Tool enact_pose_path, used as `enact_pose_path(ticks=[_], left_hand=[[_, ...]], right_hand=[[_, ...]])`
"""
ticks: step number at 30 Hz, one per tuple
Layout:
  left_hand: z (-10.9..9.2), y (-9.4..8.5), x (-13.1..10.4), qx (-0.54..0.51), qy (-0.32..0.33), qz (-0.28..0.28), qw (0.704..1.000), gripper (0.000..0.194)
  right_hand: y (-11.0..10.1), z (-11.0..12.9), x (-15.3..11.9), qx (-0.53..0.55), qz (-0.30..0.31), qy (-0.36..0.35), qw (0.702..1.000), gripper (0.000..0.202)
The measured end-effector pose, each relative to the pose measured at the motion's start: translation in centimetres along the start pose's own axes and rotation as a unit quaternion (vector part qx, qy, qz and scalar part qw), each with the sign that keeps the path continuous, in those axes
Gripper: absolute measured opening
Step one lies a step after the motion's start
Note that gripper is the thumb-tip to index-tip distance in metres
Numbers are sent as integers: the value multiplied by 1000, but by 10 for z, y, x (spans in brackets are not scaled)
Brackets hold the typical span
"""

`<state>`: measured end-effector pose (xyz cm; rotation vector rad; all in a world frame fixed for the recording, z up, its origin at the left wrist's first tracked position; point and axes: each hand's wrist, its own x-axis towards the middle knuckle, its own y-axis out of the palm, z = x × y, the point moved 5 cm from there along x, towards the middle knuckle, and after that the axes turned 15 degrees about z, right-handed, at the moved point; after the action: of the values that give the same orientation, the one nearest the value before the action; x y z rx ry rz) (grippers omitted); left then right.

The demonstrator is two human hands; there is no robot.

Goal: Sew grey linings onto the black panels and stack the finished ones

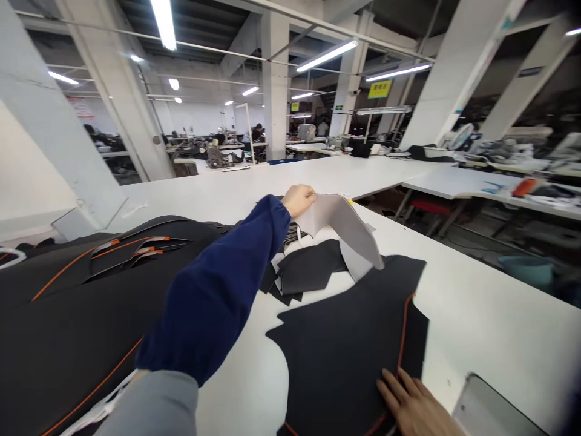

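My left hand [298,200], reaching forward in a dark blue sleeve cover, pinches the edge of a fabric panel whose grey underside [358,233] curves up off the table. Below it lie small black fabric pieces [308,266] in a loose pile. Close to me on the right is a large black fabric panel [340,339] with orange piping along one side. My right hand [415,402] rests on that panel near the piping, its fingers stretched out and apart. The grey panel's lower tip meets the far edge of the black panel.
Black panels with orange piping [136,284] are heaped on the left of the white table [240,399]. At the lower right, a grey metal plate [494,409] sits at the table. A side table [458,181] extends right, with an orange object [523,186] on it. Pillars stand behind.
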<state>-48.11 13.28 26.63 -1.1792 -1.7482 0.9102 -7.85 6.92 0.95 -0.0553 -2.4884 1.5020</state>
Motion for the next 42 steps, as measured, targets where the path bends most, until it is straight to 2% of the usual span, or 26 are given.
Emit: enact_pose_path(ticks=[2,4,6,8,9,11,13,14,15,17,20,22,24,26,27,29,31,33,35,38,40,42], left_hand=[[-32,-7,-19,-150,34,30,988,22],[-56,4,-50,-292,32,78,953,20],[-74,31,-91,-394,24,126,910,19],[-86,69,-140,-455,10,193,869,27],[-90,91,-166,-473,0,248,846,34],[-99,135,-218,-451,-2,396,800,47],[-109,171,-261,-323,42,549,770,57],[-114,183,-273,-235,80,588,770,59],[-122,192,-278,-146,125,597,779,59],[-147,206,-269,-15,213,536,817,55],[-197,234,-232,73,287,405,865,52],[-226,266,-209,126,283,339,888,54],[-245,303,-198,164,247,308,904,58],[-256,333,-204,169,222,306,910,60],[-260,343,-213,163,227,308,909,60],[-268,350,-239,146,280,313,896,58],[-275,344,-263,134,334,321,876,56],[-280,336,-273,128,353,332,866,54],[-286,332,-266,122,340,326,874,46],[-295,337,-246,118,312,291,897,32],[-298,342,-240,120,297,290,902,30],[-299,345,-246,120,296,311,895,37]], right_hand=[[-16,1,11,-36,43,37,998,39],[-31,4,11,-65,85,41,993,35],[-45,8,-2,-74,100,53,991,36],[-54,18,-29,-61,105,76,990,37],[-57,27,-45,-48,104,89,989,36],[-60,53,-79,-11,104,112,988,32],[-62,82,-104,34,97,132,986,27],[-62,94,-112,55,94,142,984,25],[-63,104,-116,73,93,152,981,24],[-65,111,-114,109,105,177,973,19],[-66,101,-98,170,152,218,949,18],[-67,89,-90,192,171,242,936,27],[-67,83,-89,186,172,256,933,38],[-66,85,-96,171,170,262,935,39],[-65,90,-102,166,169,260,936,36],[-63,102,-115,159,170,250,940,26],[-63,115,-126,157,167,245,942,18],[-65,122,-133,158,157,242,944,16],[-67,124,-136,171,141,227,948,17],[-69,117,-137,197,121,194,953,18],[-69,112,-140,211,114,182,954,18],[-69,110,-144,222,114,171,953,17]])
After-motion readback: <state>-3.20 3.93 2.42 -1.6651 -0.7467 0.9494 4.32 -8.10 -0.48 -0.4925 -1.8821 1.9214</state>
